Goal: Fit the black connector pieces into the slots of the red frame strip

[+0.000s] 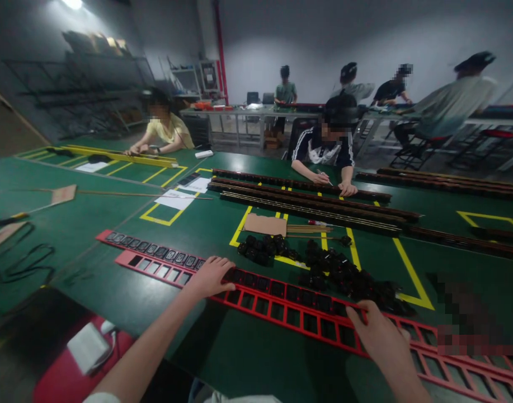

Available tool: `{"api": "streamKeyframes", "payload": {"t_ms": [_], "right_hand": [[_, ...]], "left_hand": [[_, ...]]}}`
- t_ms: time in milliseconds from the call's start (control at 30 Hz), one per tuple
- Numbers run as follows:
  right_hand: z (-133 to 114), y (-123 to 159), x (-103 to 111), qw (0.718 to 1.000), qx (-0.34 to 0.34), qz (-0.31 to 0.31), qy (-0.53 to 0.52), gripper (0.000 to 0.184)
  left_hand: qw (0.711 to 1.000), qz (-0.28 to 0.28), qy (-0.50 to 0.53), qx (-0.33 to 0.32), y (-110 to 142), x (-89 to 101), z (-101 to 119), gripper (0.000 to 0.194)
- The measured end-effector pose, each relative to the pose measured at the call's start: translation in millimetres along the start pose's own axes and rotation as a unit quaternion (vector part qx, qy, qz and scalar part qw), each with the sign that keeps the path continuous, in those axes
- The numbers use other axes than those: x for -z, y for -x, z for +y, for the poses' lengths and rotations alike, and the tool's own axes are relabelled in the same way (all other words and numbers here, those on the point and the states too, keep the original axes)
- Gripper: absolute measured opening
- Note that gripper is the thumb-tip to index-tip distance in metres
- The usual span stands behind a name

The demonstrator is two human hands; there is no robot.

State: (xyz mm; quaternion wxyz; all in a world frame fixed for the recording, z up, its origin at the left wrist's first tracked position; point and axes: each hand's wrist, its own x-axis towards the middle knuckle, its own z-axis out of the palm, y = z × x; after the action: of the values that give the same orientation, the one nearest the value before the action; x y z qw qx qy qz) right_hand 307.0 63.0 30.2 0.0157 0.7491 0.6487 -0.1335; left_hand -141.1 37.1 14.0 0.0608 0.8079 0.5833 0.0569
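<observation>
1. Bare forearms (pixel 153 342) are stretched in from the bottom edge; at lower L, a white box (pixel 88 348) is set on a red seat (pixel 55 382).
2. Two long ladder-like strips, the upper red frame (pixel 401 322) and the lower red frame (pixel 329 331), are laid side by side, slantwise, across a green table (pixel 256 361).
3. Upper one is filled w/ blk blocks (pixel 277 288) from its L end to the R hand; beyond that, open slots are seen.
4. L hand (pixel 212 276) is laid over the upper frame, thumb apart from fingers; whether it's gripped or just rested on can't be told.
5. R hand (pixel 377 327) is held at the last blk block, thumb & forefinger at the frame; whether anything's pinched can't be told.
6. Just past the frames, loose blk parts (pixel 335 268) are heaped near a cardboard pc (pixel 264 225) & thin sticks (pixel 310 229).
7. Farther back, long dark rails (pixel 306 197) are lined up; a pen (pixel 324 177) is held over them by a co-worker in striped sleeves (pixel 304 144).
</observation>
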Motion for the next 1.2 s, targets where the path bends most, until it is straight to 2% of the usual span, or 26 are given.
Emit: {"api": "streamKeyframes", "payload": {"t_ms": [267,433,533,733,867,1033,1200], "right_hand": [[-5,18,28,0.997,0.026,0.067,0.033,0.036],[-3,33,22,0.993,0.035,0.111,0.02,0.035],[-7,38,14,0.992,0.046,0.117,-0.005,0.033],[-41,37,5,0.991,0.091,0.09,-0.036,0.028],[-68,40,-3,0.991,0.107,0.077,-0.032,0.027],[-92,43,-14,0.99,0.121,0.056,-0.039,0.027],[-110,42,-15,0.99,0.125,0.039,-0.046,0.029]], "left_hand": [[0.999,0.005,-0.048,-0.026,-3,7.5,-10,0.055],[0.998,0.021,-0.037,-0.047,4,12.3,-16,0.052],[0.997,0.037,-0.034,-0.051,11,15.4,-24,0.05],[0.999,0.006,-0.045,-0.006,22,23.0,-57,0.051],[0.998,-0.036,-0.035,0.024,33,15.6,-84,0.049],[0.997,-0.04,-0.039,0.057,46,7.9,-112,0.053],[0.997,-0.042,-0.037,0.06,48,17.4,-126,0.056]]}}
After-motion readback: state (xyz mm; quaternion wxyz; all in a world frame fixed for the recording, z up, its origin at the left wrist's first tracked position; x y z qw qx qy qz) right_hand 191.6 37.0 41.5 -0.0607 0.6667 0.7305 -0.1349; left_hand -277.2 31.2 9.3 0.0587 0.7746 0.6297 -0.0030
